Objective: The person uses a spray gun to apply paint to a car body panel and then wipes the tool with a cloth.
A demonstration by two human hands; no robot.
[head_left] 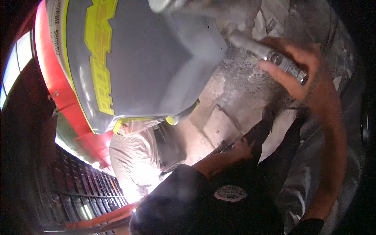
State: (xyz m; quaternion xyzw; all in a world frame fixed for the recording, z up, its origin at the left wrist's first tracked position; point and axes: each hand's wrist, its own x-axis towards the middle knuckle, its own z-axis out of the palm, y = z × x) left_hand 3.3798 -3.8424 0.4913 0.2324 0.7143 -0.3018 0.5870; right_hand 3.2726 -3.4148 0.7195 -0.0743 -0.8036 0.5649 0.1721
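Observation:
My right hand (pixel 291 68) is closed around a silver, tube-shaped metal tool (pixel 288 66), its far end blurred and pointing toward the panel's right edge. To the left is a large glossy grey panel (pixel 152 58) with bright yellow-green lettering (pixel 100 55) along its left side. Tool and panel appear apart, though depth is hard to judge. My left hand (pixel 243 148) is held low in front of my body, beside my dark-clothed legs. Its fingers are in shadow, and whether it holds anything cannot be made out.
A red surface (pixel 58 82) curves behind the panel's left edge. Below the panel hangs crumpled pale cloth (pixel 133 150), strongly lit. A dark grid (pixel 86 182) stands at lower left. The floor (pixel 239 82) is stained and rough, with a pale flat piece (pixel 220 125) on it.

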